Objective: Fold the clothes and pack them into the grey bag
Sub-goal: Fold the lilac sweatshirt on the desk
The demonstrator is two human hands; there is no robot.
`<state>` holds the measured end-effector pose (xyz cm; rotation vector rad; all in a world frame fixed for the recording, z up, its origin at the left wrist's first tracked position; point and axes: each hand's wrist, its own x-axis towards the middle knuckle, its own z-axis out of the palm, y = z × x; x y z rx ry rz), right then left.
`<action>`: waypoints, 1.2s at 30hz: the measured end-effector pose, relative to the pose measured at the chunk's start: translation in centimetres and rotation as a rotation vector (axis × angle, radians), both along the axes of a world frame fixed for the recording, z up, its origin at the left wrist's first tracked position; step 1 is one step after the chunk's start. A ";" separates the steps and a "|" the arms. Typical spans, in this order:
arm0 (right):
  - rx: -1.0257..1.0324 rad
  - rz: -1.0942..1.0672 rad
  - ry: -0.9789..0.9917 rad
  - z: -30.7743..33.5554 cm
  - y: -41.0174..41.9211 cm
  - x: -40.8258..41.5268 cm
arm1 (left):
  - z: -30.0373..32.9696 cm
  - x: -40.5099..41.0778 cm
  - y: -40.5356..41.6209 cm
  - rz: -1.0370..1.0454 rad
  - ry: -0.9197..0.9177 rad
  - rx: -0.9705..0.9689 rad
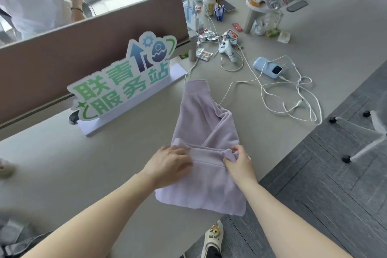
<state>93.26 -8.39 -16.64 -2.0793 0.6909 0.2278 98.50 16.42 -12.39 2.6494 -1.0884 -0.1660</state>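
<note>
Folding step: lilac garment (206, 132) beside the sign (121, 81), left hand (169, 164) pressing flat, right hand (237, 159) pinching a fold; next, fold it over and smooth.

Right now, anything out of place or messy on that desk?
Yes. The lilac garment being folded hangs over the table's near edge at one corner. Behind it, loose white cables sprawl in a tangle beside a blue power bank, and crumpled snack wrappers are scattered about. No grey bag is clearly visible.
</note>
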 end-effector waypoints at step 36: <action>-0.156 0.551 0.051 3.8 -2.9 -4.8 | -0.9 0.6 4.6 0.246 0.496 0.025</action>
